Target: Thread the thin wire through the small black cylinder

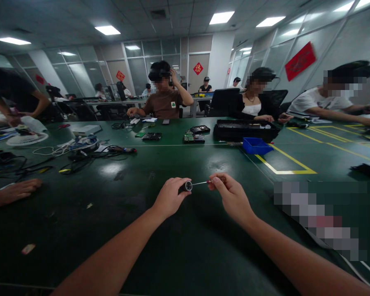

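Observation:
My left hand (172, 197) is closed around a small dark cylinder whose round, silver-rimmed end (188, 186) faces me; most of its body is hidden by my fingers. Pinched in my right hand (230, 191) is a screwdriver (200, 183), its handle mostly covered and a bit of red showing near the fingertips. The thin metal shaft points left, with its tip at the rim of the cylinder. Whether the tip goes inside or only touches the rim I cannot tell. Both hands are above the green table (160, 255).
Beyond my hands are hard drives (194, 139), a black open case (246, 130) and a blue bin (257, 146). Tangled cables (80, 154) and a white fan (27, 139) lie to the left, near another person's hand (18, 189). Several people sit across the table.

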The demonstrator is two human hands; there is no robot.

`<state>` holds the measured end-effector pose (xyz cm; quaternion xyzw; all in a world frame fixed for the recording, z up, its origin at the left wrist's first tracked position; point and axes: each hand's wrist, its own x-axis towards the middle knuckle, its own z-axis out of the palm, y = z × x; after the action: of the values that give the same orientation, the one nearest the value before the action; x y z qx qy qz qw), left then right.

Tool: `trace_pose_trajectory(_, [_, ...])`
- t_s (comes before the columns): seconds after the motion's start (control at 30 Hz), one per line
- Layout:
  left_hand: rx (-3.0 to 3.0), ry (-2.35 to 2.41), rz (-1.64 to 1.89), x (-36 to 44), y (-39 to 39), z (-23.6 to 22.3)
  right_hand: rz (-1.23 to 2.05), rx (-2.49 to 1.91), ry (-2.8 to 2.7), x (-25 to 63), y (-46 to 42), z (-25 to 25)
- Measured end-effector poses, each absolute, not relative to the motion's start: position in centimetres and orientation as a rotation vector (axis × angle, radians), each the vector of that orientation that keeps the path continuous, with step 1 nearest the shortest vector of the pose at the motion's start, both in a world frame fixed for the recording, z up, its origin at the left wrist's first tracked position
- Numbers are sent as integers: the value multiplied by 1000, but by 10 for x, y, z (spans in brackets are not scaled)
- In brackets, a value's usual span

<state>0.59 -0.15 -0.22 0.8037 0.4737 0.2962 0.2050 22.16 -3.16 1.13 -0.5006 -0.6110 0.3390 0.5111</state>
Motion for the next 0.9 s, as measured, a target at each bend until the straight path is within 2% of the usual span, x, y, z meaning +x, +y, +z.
trace_pose_trajectory(0.2, [2255, 1308, 807, 6, -3, -1, 688, -1350, -1557, 219, -38, 21])
trace_pose_trajectory(0.4, [2259, 1265, 829, 7, -6, -1, 586, -1260, -1609, 219, -41, 23])
trace_pose_trajectory(0.63, [2273, 1259, 796, 9, -6, 0, 517, -1354, -1639, 219, -42, 22])
trace_pose_trajectory(0.9, [2304, 1225, 856, 5, -2, 0, 935, -1105, -1233, 219, -26, 16])
